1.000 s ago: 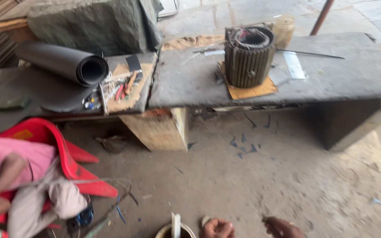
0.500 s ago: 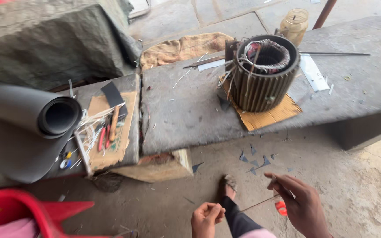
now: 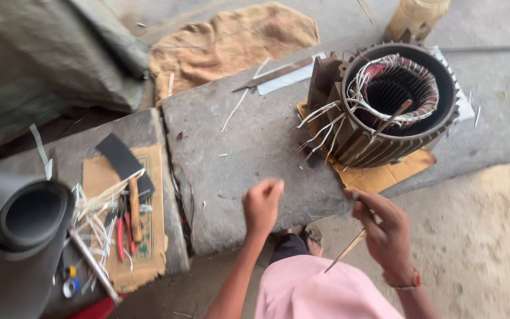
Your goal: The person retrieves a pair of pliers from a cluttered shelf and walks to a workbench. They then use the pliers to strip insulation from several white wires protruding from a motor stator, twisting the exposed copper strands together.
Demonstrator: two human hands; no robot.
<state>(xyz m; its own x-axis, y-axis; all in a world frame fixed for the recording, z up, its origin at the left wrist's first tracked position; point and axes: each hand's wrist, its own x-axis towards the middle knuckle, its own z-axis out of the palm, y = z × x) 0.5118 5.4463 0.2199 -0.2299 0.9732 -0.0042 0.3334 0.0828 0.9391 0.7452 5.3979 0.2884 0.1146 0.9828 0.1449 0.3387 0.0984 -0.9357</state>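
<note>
Two hands: right hand [image 3: 385,227] pinching thin stick [image 3: 345,253].

daylight: soft, even | shadows: faint | blur: slight motion | glare: none

Hands over a stone counter beside a motor stator

The right hand [image 3: 388,227] pinches a thin stick [image 3: 345,253]; the left hand [image 3: 262,204] hovers closed above the counter [image 3: 249,147], near the motor stator [image 3: 388,106].
</note>
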